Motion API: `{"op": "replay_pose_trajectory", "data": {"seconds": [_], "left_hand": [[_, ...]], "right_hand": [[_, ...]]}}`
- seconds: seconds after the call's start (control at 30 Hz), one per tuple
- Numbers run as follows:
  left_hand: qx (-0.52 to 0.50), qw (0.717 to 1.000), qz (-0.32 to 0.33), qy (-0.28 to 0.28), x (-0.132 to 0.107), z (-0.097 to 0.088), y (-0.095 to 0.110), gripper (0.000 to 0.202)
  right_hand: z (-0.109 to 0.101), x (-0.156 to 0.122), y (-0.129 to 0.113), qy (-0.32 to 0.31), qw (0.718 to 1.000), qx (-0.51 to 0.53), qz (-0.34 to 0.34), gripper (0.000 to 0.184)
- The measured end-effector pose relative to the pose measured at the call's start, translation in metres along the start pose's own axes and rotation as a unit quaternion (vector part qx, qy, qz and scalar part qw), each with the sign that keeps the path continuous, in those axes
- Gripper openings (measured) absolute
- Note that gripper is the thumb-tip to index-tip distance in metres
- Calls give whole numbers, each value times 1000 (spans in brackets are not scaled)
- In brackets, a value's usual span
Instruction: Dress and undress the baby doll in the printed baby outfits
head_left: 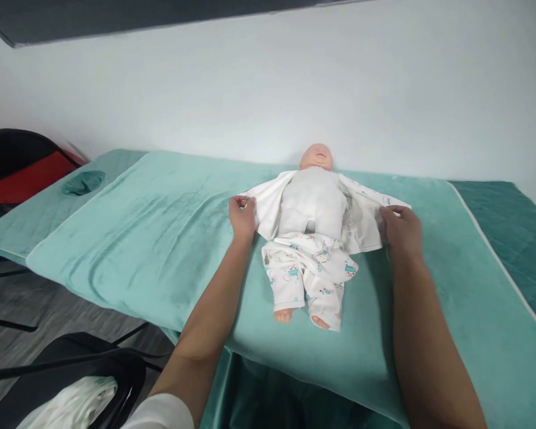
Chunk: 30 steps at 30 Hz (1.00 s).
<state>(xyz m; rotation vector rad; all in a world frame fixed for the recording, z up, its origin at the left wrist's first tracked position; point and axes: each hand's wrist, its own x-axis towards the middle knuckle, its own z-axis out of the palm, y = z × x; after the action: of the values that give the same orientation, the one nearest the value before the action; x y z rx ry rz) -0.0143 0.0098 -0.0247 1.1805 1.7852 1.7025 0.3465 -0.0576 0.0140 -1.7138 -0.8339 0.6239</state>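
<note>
A baby doll [315, 199] lies on its back, head towards the wall, its white cloth torso bare. The doll's white printed shirt [265, 199] is spread open to both sides, sleeves stretched outward. At the sleeve end on the left, my left hand [242, 215] is closed in a pinch on the fabric. My right hand [402, 229] grips the other sleeve near its cuff, the fingertips partly hidden. Printed trousers [310, 268] cover the doll's legs, their waistband sitting below the torso, and the feet stick out of the leg ends.
The doll rests on a padded bed with a green cover [161, 220], which has a face hole [84, 182] at the left end. A white wall [268, 95] runs behind. At lower left stands a black chair [67, 351] with a white cloth [78, 402] on it.
</note>
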Motion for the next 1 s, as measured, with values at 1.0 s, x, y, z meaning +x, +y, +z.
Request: {"op": "replay_pose_trajectory", "data": {"seconds": [1.0], "left_hand": [[2,801,144,-581,-43,-37,76,12]], "right_hand": [[55,-1,-8,-29,906,-178,-383,38]]}}
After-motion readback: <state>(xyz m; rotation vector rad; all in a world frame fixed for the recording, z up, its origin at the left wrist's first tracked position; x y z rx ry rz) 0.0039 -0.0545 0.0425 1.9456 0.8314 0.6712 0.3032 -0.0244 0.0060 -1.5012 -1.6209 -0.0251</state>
